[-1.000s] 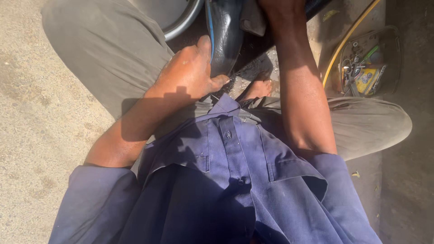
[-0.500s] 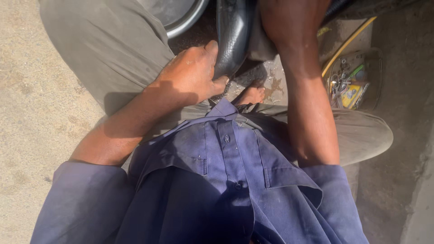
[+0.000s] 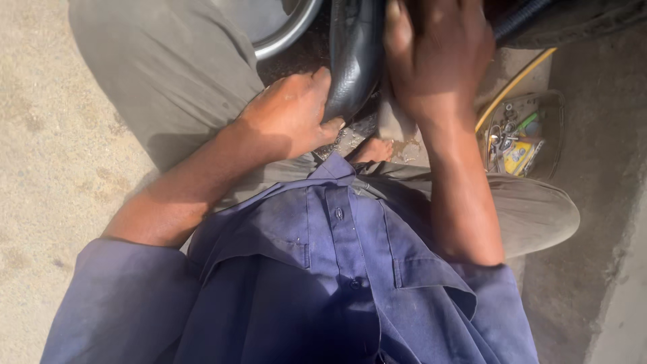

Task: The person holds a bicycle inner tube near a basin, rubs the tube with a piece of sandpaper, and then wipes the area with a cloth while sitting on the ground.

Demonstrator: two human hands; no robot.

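My left hand (image 3: 286, 118) grips the lower end of a black rubber inner tube (image 3: 354, 54) that hangs in front of me. My right hand (image 3: 435, 57) lies over the tube's right side, palm down and blurred; what its fingers hold is hidden. I am seated, with a blue button shirt (image 3: 323, 269) and grey trousers (image 3: 168, 74) filling the lower view. A bare foot (image 3: 371, 149) shows just under the tube.
A shiny metal basin (image 3: 286, 30) stands at the top behind my left knee. A small tray of tools and patches (image 3: 519, 138) lies on the right, with a yellow hose (image 3: 512, 84) beside it. Sandy ground (image 3: 47, 148) spreads to the left.
My right hand has come down lower over the tube. My left hand keeps its grip on the tube's end. The view has shifted slightly.
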